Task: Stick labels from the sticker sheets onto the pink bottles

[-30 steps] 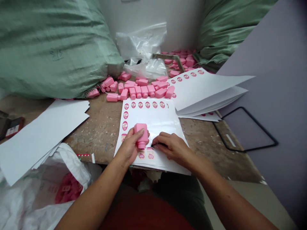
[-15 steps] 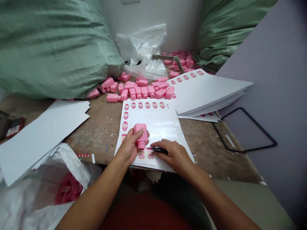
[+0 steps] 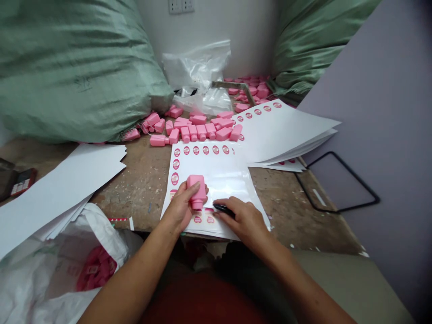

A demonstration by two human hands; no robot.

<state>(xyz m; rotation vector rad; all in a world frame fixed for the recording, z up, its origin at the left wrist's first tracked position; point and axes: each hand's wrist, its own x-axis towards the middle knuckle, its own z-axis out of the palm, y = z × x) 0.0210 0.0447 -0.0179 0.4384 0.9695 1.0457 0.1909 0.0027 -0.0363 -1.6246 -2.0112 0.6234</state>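
In my left hand point(image 3: 181, 204) is a small pink plastic bottle point(image 3: 196, 189), its neck pointing toward me and the thumb across its side. My right hand point(image 3: 243, 219) grips a black-handled tool point(image 3: 223, 209), whose thin tip reaches toward the bottle's neck; its exact kind is hard to make out. Both hands are over a white sticker sheet point(image 3: 216, 173) with pink oval labels along its top and left edges. Larger pink labels point(image 3: 209, 219) show on the sheet's near edge, just below the tool.
Several pink bottles point(image 3: 201, 131) lie beyond the sheet. More sticker sheets point(image 3: 286, 130) are stacked at right, beside a black wire frame point(image 3: 337, 180). White sheets point(image 3: 64, 191) lie at left above an open bag point(image 3: 101, 225) of pink bottles. Green sacks point(image 3: 81, 76) stand behind.
The view has tilted up slightly. Both hands keep nearly the same place over the sheet, with the tool's handle turned a little; the bottle stays in my left hand.
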